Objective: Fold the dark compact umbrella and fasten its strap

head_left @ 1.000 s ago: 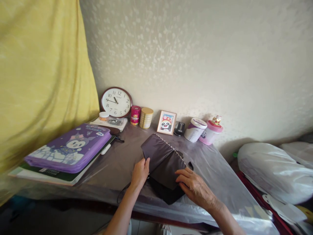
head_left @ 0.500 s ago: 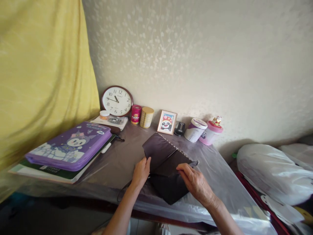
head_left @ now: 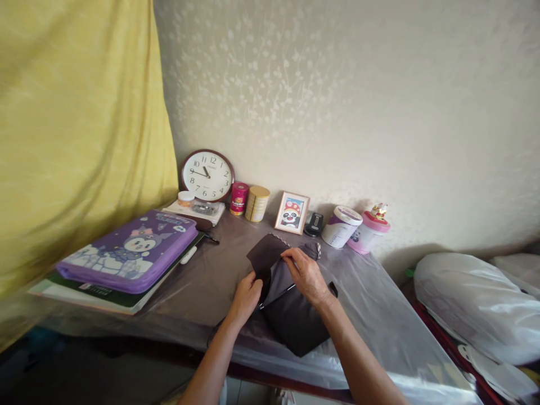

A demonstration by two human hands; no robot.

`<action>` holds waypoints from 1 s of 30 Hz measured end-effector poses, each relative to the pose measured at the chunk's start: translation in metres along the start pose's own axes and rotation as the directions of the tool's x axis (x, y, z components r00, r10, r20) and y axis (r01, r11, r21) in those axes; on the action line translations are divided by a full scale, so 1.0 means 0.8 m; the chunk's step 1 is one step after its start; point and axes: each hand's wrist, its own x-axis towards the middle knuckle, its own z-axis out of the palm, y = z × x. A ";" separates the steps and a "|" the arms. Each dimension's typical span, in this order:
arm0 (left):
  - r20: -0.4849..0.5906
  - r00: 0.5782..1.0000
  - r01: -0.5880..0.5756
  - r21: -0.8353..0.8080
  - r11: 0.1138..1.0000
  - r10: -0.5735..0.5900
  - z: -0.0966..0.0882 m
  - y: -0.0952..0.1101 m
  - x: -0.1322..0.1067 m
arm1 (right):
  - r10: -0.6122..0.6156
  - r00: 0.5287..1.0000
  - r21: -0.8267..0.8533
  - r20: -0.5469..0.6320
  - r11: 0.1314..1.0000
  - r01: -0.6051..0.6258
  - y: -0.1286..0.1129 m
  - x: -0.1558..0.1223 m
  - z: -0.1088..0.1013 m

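Dark fabric (head_left: 297, 326): lower centre of the view, partly folded, on your plastic-covered table (head_left: 379, 320).
Left hand (head_left: 247, 297): you grip the fabric's left side.
Right hand (head_left: 311, 277): you pinch a raised fold between thumb and fingertips.
Purple case (head_left: 130, 250): left of the view, well apart from your hands.

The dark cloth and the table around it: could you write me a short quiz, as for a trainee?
1. True or false: the left hand and the right hand both touch the dark cloth.
2. Which stands between the red tin and the picture frame? a) clock b) yellow can c) purple case
3. Fill in: a small figurine sits on the tub with the ____ lid.

Key: 1 true; 2 b; 3 pink.
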 end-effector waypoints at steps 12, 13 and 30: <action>0.227 0.974 0.050 -0.284 0.957 0.016 -0.006 0.009 -0.010 | 0.052 0.998 0.057 0.045 0.997 -0.055 0.016 0.021 0.051; 0.174 0.985 0.024 -0.233 0.972 0.017 -0.003 0.002 -0.007 | 0.050 0.998 0.063 0.048 0.997 -0.053 0.017 0.022 0.055; -0.061 0.998 0.023 0.278 0.960 -0.006 0.006 -0.022 0.004 | 0.112 0.981 -0.225 0.159 0.971 -0.075 0.076 -0.022 0.062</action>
